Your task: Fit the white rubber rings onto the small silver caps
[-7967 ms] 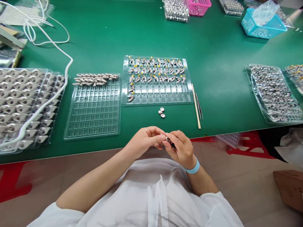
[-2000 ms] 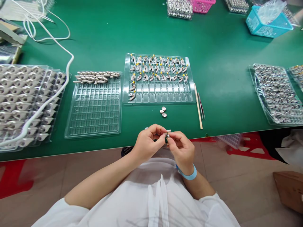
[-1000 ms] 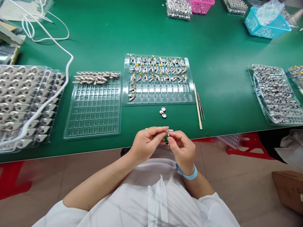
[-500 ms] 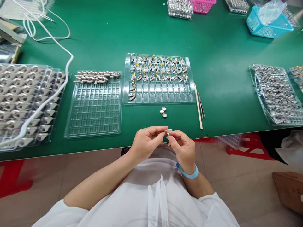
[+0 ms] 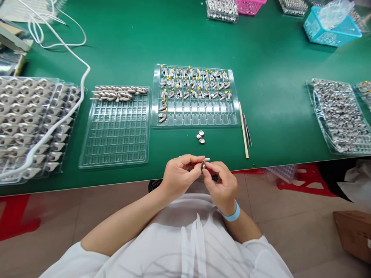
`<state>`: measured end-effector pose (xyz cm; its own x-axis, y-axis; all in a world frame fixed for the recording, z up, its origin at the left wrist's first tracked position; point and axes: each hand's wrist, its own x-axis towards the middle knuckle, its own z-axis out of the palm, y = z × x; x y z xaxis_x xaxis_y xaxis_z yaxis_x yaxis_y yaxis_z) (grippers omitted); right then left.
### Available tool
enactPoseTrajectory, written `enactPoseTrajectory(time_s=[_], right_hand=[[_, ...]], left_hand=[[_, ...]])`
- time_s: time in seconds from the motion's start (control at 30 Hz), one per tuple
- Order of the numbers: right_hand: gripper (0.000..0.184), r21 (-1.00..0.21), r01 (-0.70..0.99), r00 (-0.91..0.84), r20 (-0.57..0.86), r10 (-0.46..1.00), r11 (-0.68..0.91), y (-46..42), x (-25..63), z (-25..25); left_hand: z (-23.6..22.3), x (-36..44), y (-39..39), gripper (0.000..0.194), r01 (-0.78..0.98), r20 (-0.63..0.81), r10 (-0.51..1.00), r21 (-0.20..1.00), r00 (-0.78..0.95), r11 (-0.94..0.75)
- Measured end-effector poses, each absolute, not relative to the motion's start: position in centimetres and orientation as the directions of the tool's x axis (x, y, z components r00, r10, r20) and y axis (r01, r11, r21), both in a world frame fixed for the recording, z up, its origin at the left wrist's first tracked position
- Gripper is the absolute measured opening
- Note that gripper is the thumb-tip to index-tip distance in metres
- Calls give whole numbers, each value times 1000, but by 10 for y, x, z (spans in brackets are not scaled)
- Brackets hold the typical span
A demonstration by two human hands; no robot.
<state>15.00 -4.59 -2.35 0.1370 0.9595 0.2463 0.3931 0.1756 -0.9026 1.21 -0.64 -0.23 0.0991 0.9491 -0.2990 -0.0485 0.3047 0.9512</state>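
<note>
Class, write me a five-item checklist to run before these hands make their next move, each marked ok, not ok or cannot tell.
1. Small part gripped: ok, pinched between left hand and right hand.
2. Room in the middle tray: ok, its two nearest rows hold one piece each, at the left end.
3. Three loose pieces clear of the hands: ok, lying apart from them.
4. Tweezers in hand: not ok, lying beside the wooden stick.
5. Small part properly fitted together: cannot tell, partly hidden.

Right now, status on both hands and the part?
Left hand and right hand pinching a small metallic part. Part largely covered. Three loose pieces just beyond, touching neither hand.
</note>
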Motion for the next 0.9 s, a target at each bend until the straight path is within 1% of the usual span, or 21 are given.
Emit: enactPoseTrajectory(time_s=[0.07, 0.23, 0.3, 0.43, 0.63, 0.73, 0.9], right_hand=[[18, -877, 433, 134, 293, 947, 210, -45, 150, -23], [15, -908, 398, 141, 201, 969, 131, -44, 156, -21], [15, -907, 402, 135, 197, 971, 128, -44, 158, -20], [18, -863, 459, 110, 288, 951, 209, -44, 159, -21], [24, -712, 587, 28, 494, 869, 385, -41, 159, -24], [24, -684, 602, 16, 525, 851, 411, -41, 158, -25], [30, -688, 593, 26, 536, 844, 419, -44, 157, -26]], left_hand=[[-2, 13, -6, 21, -70, -319, 941, 942, 110, 327], [2, 11, -4, 25, -85, -377, 907, 914, 187, 398], [4, 9, -4, 26, -80, -381, 900, 911, 213, 405], [9, 6, -2, 28, -70, -390, 886, 906, 252, 418], [8, 7, 0, 26, -73, -410, 883, 897, 230, 436], [6, 9, -1, 26, -89, -420, 881, 890, 217, 446], [3, 12, -5, 25, -109, -395, 901, 902, 182, 417]])
